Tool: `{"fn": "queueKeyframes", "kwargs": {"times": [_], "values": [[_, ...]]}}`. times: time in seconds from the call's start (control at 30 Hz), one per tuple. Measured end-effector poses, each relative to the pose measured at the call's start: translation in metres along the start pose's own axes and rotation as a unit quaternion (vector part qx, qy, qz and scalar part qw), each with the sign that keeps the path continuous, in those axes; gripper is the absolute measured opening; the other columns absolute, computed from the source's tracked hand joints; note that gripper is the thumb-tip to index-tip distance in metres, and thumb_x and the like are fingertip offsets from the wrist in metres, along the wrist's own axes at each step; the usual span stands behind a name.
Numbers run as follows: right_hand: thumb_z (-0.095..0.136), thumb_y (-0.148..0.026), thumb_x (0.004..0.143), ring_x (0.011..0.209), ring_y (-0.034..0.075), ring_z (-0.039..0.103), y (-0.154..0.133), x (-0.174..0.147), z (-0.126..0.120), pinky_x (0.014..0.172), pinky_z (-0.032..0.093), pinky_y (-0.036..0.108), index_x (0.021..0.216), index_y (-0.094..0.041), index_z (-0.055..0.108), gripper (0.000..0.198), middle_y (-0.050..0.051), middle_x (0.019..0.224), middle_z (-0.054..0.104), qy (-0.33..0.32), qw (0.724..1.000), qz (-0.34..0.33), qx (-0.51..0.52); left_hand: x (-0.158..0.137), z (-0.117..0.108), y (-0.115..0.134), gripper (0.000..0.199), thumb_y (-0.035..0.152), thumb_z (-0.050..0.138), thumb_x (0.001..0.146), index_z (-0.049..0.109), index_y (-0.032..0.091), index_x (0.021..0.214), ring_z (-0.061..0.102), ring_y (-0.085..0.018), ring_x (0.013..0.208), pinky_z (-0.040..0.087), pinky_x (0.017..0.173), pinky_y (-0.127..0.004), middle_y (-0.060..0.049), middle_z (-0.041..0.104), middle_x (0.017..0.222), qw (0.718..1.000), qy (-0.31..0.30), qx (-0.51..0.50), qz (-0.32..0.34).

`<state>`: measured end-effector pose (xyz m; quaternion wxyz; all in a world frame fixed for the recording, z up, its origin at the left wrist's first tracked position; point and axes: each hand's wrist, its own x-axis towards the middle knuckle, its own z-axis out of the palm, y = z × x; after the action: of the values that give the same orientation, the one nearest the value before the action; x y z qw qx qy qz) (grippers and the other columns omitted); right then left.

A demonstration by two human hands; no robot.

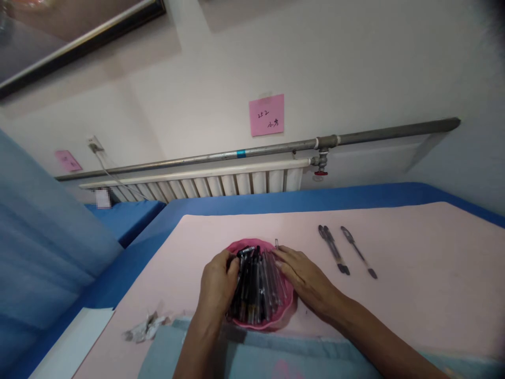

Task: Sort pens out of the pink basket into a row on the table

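A pink round basket (291, 301) with a wavy rim stands on the pink table covering, packed with black and clear pens (254, 287). My left hand (219, 279) is closed at the left side of the basket. Its fingertips are partly hidden, so what they grip cannot be made out. Across the right rim lies my right hand (303, 271), fingers stretched out and touching the clear barrels. One clear tip (276, 243) pokes up beside those fingers. To the right, two capped pens (333, 250) lie side by side, and a single pen (359, 252) lies apart from them.
Crumpled clear plastic (145, 327) lies at the front left, near a light blue cloth (169, 350). A white sheet (74, 342) is on the left edge. Behind the blue table edge (276, 201) are a radiator (229, 184) and a metal pipe (189, 159). A blue curtain (43, 226) hangs left.
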<state>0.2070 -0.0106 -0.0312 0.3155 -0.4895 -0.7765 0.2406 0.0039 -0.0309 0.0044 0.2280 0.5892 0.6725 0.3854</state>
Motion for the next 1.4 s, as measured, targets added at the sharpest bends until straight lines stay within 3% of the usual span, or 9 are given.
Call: {"fn": "queueKeyframes", "kwargs": {"times": [0.2,0.4,0.5,0.6,0.73,0.87,1.0,1.13,1.4], "values": [[0.041,-0.037,0.088,0.119,0.025,0.046,0.001,0.002,0.001,0.102,0.034,0.047,0.118,-0.023,0.057,0.036,0.008,0.126,0.055,0.130,0.990,0.001,0.059,-0.003,0.019,-0.006,0.012,0.014,0.066,0.056,0.060,0.022,0.052,0.050,-0.021,0.071,0.033,0.076,-0.032,-0.003,0.052,0.063,0.997,0.011,-0.078,-0.008],[0.052,-0.032,0.081,0.089,0.020,0.060,-0.007,-0.001,-0.002,0.077,0.049,0.034,0.099,-0.020,0.060,0.023,0.007,0.098,0.064,0.200,0.960,0.045,0.192,0.000,0.024,-0.009,0.013,0.013,0.061,0.062,0.058,0.020,0.051,0.053,-0.022,0.067,0.036,0.072,-0.034,-0.005,0.054,0.065,0.998,-0.021,0.053,0.021],[0.056,-0.029,0.078,0.086,0.019,0.060,-0.017,-0.004,-0.002,0.079,0.047,0.033,0.090,-0.021,0.057,0.015,0.004,0.089,0.064,0.174,0.948,0.060,0.259,0.002,0.017,-0.006,0.013,0.016,0.059,0.065,0.058,0.020,0.053,0.051,-0.019,0.063,0.035,0.065,-0.030,-0.003,0.056,0.062,0.999,-0.026,0.027,-0.002],[0.058,-0.025,0.075,0.088,0.018,0.061,-0.029,-0.008,0.000,0.081,0.047,0.033,0.093,-0.022,0.053,0.019,0.003,0.090,0.066,0.107,0.924,0.083,0.359,0.002,0.008,-0.002,0.013,0.025,0.059,0.070,0.056,0.019,0.058,0.048,-0.014,0.056,0.034,0.056,-0.025,0.001,0.054,0.057,0.991,-0.034,-0.115,-0.065],[0.057,-0.023,0.075,0.091,0.018,0.062,-0.039,-0.013,0.005,0.084,0.048,0.034,0.106,-0.022,0.053,0.031,0.003,0.093,0.068,-0.005,0.892,0.103,0.441,0.001,0.000,0.005,0.018,0.030,0.064,0.070,0.052,0.017,0.067,0.052,-0.009,0.055,0.040,0.052,-0.021,0.002,0.056,0.061,0.900,-0.062,-0.405,-0.148],[0.054,-0.027,0.079,0.097,0.020,0.060,-0.044,-0.017,0.007,0.089,0.046,0.035,0.101,-0.022,0.061,0.024,0.004,0.100,0.067,-0.024,0.922,0.092,0.376,0.000,-0.001,0.013,0.023,0.020,0.072,0.063,0.054,0.014,0.076,0.063,-0.014,0.070,0.050,0.062,-0.023,-0.003,0.064,0.074,0.816,-0.064,-0.550,-0.166],[0.049,-0.030,0.084,0.092,0.019,0.061,-0.050,-0.021,0.007,0.084,0.048,0.034,0.108,-0.024,0.060,0.027,0.003,0.100,0.067,-0.024,0.956,0.024,0.293,-0.003,-0.001,0.021,0.021,0.015,0.071,0.065,0.055,0.014,0.078,0.064,-0.013,0.070,0.054,0.067,-0.025,-0.003,0.065,0.075,0.785,-0.054,-0.598,-0.156],[0.046,-0.027,0.086,0.089,0.019,0.062,-0.055,-0.021,0.006,0.083,0.049,0.034,0.108,-0.024,0.061,0.027,0.004,0.101,0.066,-0.015,0.969,-0.005,0.246,-0.007,0.000,0.025,0.019,0.017,0.069,0.068,0.055,0.014,0.080,0.064,-0.013,0.070,0.054,0.065,-0.025,-0.003,0.065,0.076,0.787,-0.057,-0.600,-0.131],[0.047,-0.024,0.086,0.086,0.018,0.062,-0.053,-0.018,0.008,0.079,0.049,0.032,0.106,-0.024,0.064,0.026,0.003,0.090,0.066,0.011,0.979,-0.038,0.199,-0.012,0.004,0.028,0.019,0.022,0.068,0.071,0.055,0.015,0.082,0.062,-0.010,0.067,0.053,0.063,-0.021,-0.001,0.064,0.076,0.828,-0.054,-0.552,-0.081]]}}
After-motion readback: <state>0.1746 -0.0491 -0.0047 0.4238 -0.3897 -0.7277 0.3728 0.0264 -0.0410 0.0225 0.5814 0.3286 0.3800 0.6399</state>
